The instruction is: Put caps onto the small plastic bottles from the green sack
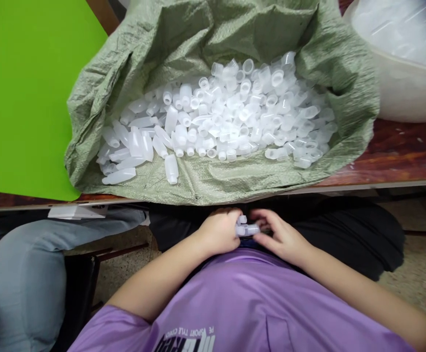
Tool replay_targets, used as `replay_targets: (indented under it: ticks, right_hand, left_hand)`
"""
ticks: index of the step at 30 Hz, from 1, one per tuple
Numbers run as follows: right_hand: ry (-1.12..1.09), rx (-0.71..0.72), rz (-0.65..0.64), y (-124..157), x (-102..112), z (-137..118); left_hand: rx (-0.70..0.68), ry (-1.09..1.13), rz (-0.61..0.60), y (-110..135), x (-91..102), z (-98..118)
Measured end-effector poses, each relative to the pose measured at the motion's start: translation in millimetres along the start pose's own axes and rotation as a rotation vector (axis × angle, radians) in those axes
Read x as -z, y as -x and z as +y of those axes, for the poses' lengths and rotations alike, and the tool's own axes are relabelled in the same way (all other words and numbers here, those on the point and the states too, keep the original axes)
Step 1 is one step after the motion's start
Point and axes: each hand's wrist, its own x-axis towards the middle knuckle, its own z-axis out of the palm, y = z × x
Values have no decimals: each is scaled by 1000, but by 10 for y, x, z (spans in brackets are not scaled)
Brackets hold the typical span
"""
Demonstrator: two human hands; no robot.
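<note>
Both hands meet in my lap, below the table edge. My left hand [218,230] is closed in a fist around small translucent plastic bottles [245,228] whose ends stick out to the right. My right hand [277,234] pinches the same bottles from the right side with curled fingers. On the table above lies an open green woven sack [198,44] holding a heap of several small white plastic bottles [231,112], some spilled toward its front lip.
A bright green sheet [22,93] covers the table's left part. A large white tub [407,73] stands at the far right on the dark wooden table [399,151]. Another person's grey-trousered leg [22,274] is at the left.
</note>
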Motion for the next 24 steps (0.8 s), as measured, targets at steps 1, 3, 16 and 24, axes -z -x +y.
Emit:
replay_targets:
  ticks: [1,3,16,24]
  right_hand:
    - [21,56,32,-3,-11,12]
    - [40,80,5,-12,-36,31]
    - [10,14,-33,-50,-98,-12]
    - [115,-108,-16,-167,-209,146]
  left_hand:
    - [3,-12,12,-4,-8,-2]
    - [-3,-43,21,-6,-15,-3]
    - [-49,-198,112,-9,-91,-64]
    - [-21,-261,158,-146,-166,-109]
